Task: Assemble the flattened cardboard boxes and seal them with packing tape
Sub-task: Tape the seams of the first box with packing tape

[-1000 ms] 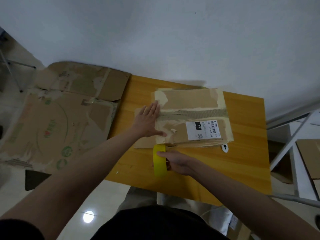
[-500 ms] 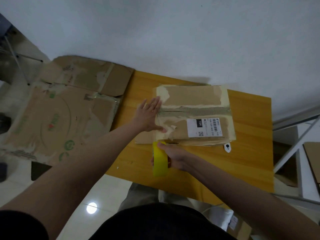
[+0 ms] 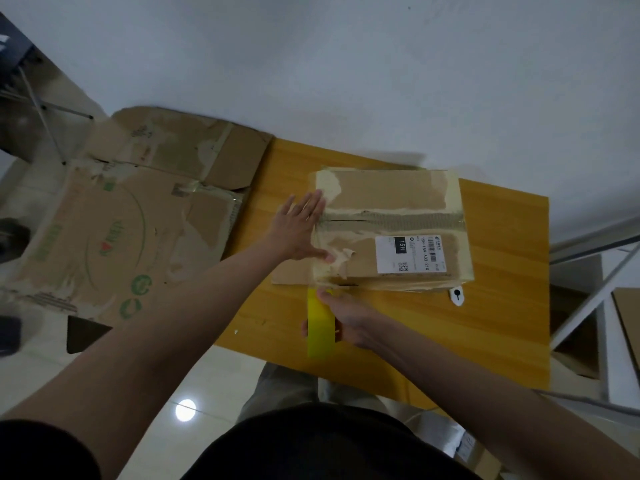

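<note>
At frame centre, we press our flat, open left hand [image 3: 298, 227] on the cardboard box [image 3: 391, 227] on the tabletop [image 3: 505, 327] to steady it. Just below, our right hand [image 3: 349, 315] grips the yellow tape roll [image 3: 320, 327] at the box's near edge, probably ready to pull tape across.

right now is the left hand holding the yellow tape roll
No, the left hand lies flat on the cardboard box; the right hand holds the yellow tape roll.
</note>
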Tool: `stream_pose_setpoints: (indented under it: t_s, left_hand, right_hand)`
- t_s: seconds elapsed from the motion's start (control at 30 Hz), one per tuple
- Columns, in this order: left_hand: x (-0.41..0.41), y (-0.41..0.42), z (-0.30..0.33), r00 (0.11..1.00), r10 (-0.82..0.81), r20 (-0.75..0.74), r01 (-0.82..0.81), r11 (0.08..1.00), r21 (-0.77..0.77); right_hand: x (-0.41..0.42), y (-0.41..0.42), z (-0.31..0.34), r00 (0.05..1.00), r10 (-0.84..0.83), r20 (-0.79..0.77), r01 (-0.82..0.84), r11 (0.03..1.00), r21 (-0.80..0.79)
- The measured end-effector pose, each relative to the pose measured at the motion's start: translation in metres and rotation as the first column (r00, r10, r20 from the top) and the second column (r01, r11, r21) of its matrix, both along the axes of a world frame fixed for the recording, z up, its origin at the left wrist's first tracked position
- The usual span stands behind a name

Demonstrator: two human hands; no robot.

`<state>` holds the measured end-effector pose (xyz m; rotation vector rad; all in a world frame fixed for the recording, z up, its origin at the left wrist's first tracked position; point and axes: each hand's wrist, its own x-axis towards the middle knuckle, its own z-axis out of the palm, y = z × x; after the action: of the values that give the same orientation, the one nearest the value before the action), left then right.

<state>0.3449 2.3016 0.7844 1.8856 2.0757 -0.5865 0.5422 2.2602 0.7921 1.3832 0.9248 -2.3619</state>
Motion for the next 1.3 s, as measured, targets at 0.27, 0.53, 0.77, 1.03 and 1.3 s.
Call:
stream_pose_setpoints:
  t_s: [0.27,0.53,0.77,1.03,1.3]
  left_hand:
    - [-0.003,0.0,0.0,1.0,-0.01,-0.002,0.01,1.0,0.003]
    - [0.001,0.001,0.004,1.0,-0.001,0.005,0.001,1.0,-0.016]
    - [0.016,0.006,0.013,1.0,0.005,-0.018,-0.005,1.0,-0.018]
    - [0.042,0.02,0.024,0.994,0.028,-0.107,-0.035,0.997,-0.064]
    - [0.059,0.012,0.024,0.986,0.157,-0.062,-0.158,0.987,-0.006]
  right_hand:
    - [-0.004,0.008,-0.029,1.0,0.03,0.001,-0.03,0.999,0.034]
    - [0.011,0.023,-0.037,0.994,0.107,0.015,-0.108,0.991,0.076]
    - [0.107,0.086,-0.034,0.934,0.269,0.235,-0.314,0.931,0.184]
    - [0.209,0.15,-0.073,0.742,-0.098,0.663,-0.436,0.681,0.588]
    - [0.214,0.163,-0.114,0.663,0.157,0.732,-0.734,0.331,0.593]
